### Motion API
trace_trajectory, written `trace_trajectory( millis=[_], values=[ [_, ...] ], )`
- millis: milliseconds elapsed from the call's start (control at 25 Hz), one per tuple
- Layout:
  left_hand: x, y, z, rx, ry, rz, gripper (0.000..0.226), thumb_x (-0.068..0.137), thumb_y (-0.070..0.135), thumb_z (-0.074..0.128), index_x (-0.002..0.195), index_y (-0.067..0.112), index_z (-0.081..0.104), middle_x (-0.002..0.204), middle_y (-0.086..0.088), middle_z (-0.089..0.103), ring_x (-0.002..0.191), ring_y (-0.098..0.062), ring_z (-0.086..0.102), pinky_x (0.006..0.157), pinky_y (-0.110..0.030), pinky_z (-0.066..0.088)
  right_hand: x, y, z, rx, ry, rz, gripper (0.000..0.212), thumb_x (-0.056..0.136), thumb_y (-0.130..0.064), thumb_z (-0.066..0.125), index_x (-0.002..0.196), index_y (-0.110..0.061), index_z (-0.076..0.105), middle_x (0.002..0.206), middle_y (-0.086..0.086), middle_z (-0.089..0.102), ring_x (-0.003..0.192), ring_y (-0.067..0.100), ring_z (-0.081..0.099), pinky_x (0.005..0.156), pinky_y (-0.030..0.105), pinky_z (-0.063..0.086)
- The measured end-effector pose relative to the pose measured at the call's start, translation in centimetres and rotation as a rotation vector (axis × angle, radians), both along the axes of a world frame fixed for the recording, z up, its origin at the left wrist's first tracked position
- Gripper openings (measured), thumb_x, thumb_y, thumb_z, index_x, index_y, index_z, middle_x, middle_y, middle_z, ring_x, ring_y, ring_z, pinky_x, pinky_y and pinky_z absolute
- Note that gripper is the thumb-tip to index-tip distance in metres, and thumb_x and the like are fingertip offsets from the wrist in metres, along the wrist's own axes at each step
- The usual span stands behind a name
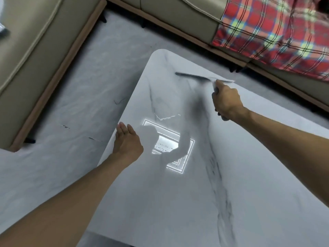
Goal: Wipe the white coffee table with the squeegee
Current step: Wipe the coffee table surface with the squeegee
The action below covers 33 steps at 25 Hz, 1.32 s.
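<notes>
The white marble-patterned coffee table (249,175) fills the middle and lower right of the head view. My right hand (227,101) grips the handle of the squeegee (195,76), whose dark blade lies across the table's far end near the rounded corner. My left hand (127,140) rests flat on the table's left edge, fingers straight and pointing away. A ceiling light reflects brightly on the table between the two hands.
A beige sofa (44,50) wraps around the left and far sides. A red plaid blanket (276,32) lies over it at the top right. Grey marble floor (80,95) separates the sofa from the table, with small dark bits of debris on it.
</notes>
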<state>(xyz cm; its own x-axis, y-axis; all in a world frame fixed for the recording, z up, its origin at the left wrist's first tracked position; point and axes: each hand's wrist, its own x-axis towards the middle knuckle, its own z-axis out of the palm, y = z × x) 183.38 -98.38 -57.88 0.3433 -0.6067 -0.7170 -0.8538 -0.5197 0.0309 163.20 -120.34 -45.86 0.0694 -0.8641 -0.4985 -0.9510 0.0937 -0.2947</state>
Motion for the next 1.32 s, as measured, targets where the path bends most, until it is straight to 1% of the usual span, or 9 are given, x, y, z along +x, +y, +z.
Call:
trace_trajectory(
  millis=[120, 240, 360, 560, 720, 880, 1000, 1120, 1320],
  values=[
    [0.2, 0.1, -0.5, -0.004, 0.004, -0.001, 0.075, 0.092, 0.019, 0.038, 0.148, -0.011, -0.002, 0.155, -0.036, -0.004, 0.146, -0.047, -0.001, 0.121, -0.042, 0.012, -2.4, 4.5, -1.2, -0.037, 0.076, 0.164, 0.028, 0.094, -0.012, 0.033, 0.12, -0.019, 0.044, 0.086, 0.026, 0.059, 0.065, 0.035, 0.052, 0.043, 0.031, 0.039],
    [0.4, 0.1, -0.4, 0.009, 0.023, -0.007, 0.076, 0.092, 0.02, 0.039, 0.149, -0.01, -0.001, 0.155, -0.036, -0.004, 0.146, -0.047, -0.001, 0.121, -0.042, 0.012, -5.3, 10.9, 0.0, -0.013, 0.06, 0.301, 0.05, 0.095, -0.011, 0.041, 0.143, -0.019, 0.035, 0.086, 0.021, 0.064, 0.077, 0.041, 0.058, 0.067, 0.039, 0.045],
    [0.8, 0.3, 0.0, 0.01, 0.059, 0.008, 0.08, 0.091, 0.022, 0.042, 0.15, -0.007, -0.004, 0.156, -0.033, -0.007, 0.147, -0.044, -0.003, 0.121, -0.041, 0.012, -5.6, 13.0, 2.4, 0.071, 0.027, 0.295, 0.038, 0.094, -0.013, 0.043, 0.131, -0.017, 0.041, 0.079, 0.015, 0.062, 0.077, 0.041, 0.06, 0.064, 0.036, 0.044],
    [0.7, 0.3, 0.2, -0.014, 0.071, 0.037, 0.082, 0.09, 0.022, 0.045, 0.15, -0.006, -0.004, 0.157, -0.031, -0.009, 0.148, -0.042, -0.005, 0.121, -0.041, 0.013, 4.0, 4.7, 0.6, -0.083, -0.048, 0.172, 0.035, 0.097, -0.015, 0.038, 0.128, -0.001, 0.035, 0.102, 0.028, 0.06, 0.075, 0.035, 0.052, 0.047, 0.04, 0.032],
    [0.6, 0.8, 0.3, -0.056, 0.068, 0.032, 0.082, 0.089, 0.019, 0.047, 0.15, -0.006, -0.002, 0.157, -0.032, -0.009, 0.148, -0.042, -0.005, 0.121, -0.041, 0.013, 10.7, 2.0, -2.2, -0.055, -0.011, 0.127, 0.037, 0.095, -0.013, 0.039, 0.13, -0.004, 0.04, 0.113, 0.02, 0.055, 0.086, 0.034, 0.057, 0.042, 0.037, 0.038],
    [1.0, 1.1, 1.0, -0.1, 0.092, 0.032, 0.081, 0.089, 0.019, 0.048, 0.152, -0.001, 0.001, 0.159, -0.027, -0.007, 0.149, -0.037, -0.004, 0.12, -0.038, 0.013, 6.5, 8.1, -3.0, -0.081, 0.017, 0.458, 0.038, 0.093, -0.011, 0.041, 0.131, -0.009, 0.039, 0.107, 0.026, 0.059, 0.095, 0.044, 0.058, 0.065, 0.038, 0.039],
    [2.0, 2.9, 1.8, -0.273, 0.16, 0.146, 0.072, 0.088, 0.004, 0.043, 0.153, 0.006, 0.013, 0.162, -0.014, 0.005, 0.15, -0.026, 0.006, 0.12, -0.034, 0.014, -0.7, 13.1, -1.6, -0.001, 0.041, 0.585, 0.054, 0.094, -0.015, 0.041, 0.146, -0.019, 0.025, 0.1, 0.017, 0.059, 0.086, 0.041, 0.059, 0.071, 0.042, 0.047],
    [2.9, 5.5, 2.7, -0.466, 0.226, 0.34, 0.063, 0.088, -0.001, 0.046, 0.149, 0.008, 0.031, 0.156, -0.01, 0.031, 0.144, -0.024, 0.03, 0.117, -0.034, 0.027, -6.3, 15.6, 1.3, 0.084, 0.164, 0.657, 0.05, 0.095, -0.023, 0.042, 0.143, -0.024, 0.027, 0.095, 0.011, 0.058, 0.081, 0.04, 0.059, 0.069, 0.043, 0.05],
    [3.4, 8.7, 4.7, -0.698, 0.152, 0.361, 0.02, 0.082, 0.002, 0.067, 0.1, 0.01, 0.067, 0.1, -0.007, 0.068, 0.093, -0.026, 0.064, 0.084, -0.037, 0.052, -1.2, 11.6, 1.7, -0.096, 0.023, 0.569, 0.028, 0.097, -0.021, 0.041, 0.123, -0.011, 0.039, 0.093, 0.02, 0.061, 0.075, 0.04, 0.052, 0.068, 0.042, 0.046]
  ],
)
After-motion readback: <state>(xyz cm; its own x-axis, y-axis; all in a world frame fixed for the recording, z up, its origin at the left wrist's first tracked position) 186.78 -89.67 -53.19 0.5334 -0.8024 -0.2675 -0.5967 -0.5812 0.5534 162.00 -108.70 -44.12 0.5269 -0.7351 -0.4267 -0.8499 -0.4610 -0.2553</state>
